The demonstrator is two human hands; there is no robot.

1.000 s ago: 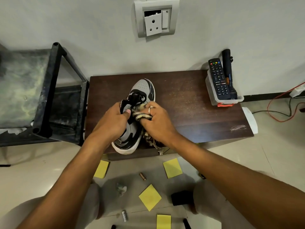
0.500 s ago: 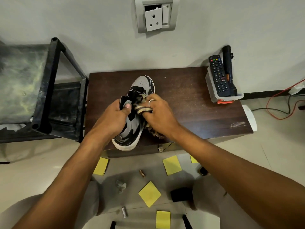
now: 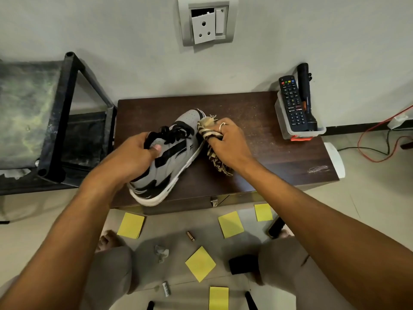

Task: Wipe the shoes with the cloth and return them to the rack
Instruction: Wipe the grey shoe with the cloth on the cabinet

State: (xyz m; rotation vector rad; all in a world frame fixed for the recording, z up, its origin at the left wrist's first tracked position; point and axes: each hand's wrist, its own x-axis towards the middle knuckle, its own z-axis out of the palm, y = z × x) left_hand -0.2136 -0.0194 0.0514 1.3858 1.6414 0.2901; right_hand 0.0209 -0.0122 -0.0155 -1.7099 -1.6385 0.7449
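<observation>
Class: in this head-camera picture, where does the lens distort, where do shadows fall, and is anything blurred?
Head view: wide-angle lens tilts the rack post and swells the forearms near the lower corners; light is soft, with faint shadows on the wall by the torch and on the table under the shoe; no strong glare; shoe and cloth look sharp.

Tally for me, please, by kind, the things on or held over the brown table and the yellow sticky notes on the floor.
Sneaker: 1
Striped cloth: 1
Plastic tub: 1
Remote control: 1
Torch: 1
Yellow sticky notes: 5
Total: 10
</observation>
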